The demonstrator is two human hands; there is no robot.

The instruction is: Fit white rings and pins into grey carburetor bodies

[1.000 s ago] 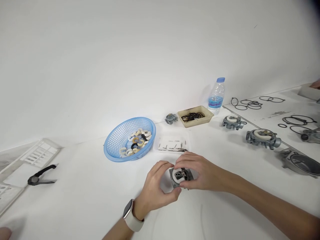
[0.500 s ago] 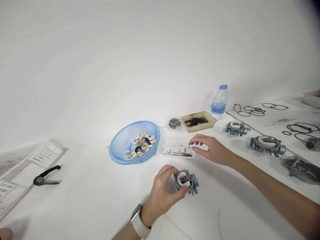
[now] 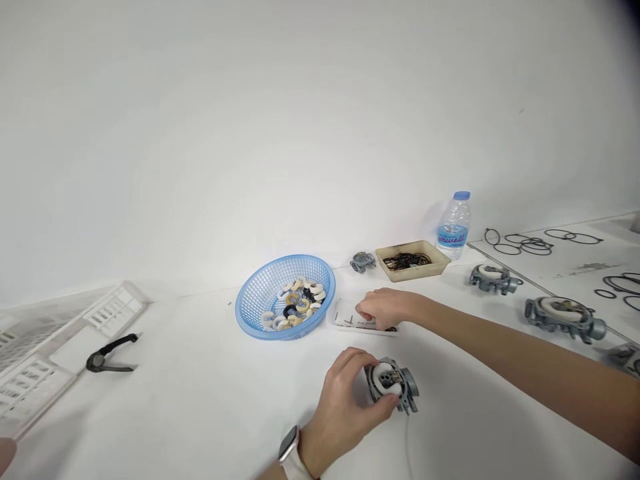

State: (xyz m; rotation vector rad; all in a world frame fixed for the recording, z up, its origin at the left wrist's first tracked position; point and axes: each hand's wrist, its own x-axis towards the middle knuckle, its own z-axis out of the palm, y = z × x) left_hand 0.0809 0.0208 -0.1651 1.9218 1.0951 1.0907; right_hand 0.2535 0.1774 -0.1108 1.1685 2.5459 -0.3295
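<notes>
With my left hand point(image 3: 353, 393), thumb and fingers closed round its near side, I hold a grey metal carburetor point(image 3: 409, 385) on the white table. A white C-shaped float point(image 3: 381, 371) sits in its open top. My right hand point(image 3: 385, 308) reaches down into a shallow white tray point(image 3: 345, 327) of small thin metal pins. Its fingers are curled together over the tray's right part, and whatever is between the fingertips is hidden. Left of the tray stands a blue plastic basket point(image 3: 243, 313) holding several white, yellowish and black floats point(image 3: 301, 305).
Behind the tray are a beige tray point(image 3: 425, 271) of black rings, a small carburetor point(image 3: 363, 261) and a water bottle point(image 3: 453, 227). More carburetors point(image 3: 565, 317) and black rings point(image 3: 535, 245) lie to the right. A black folding tool point(image 3: 113, 357) and white crates point(image 3: 65, 353) are at left.
My right hand has moved from above the tray's right edge down into it, its fingers closing together. My left hand still grips the carburetor. The view has shifted slightly.
</notes>
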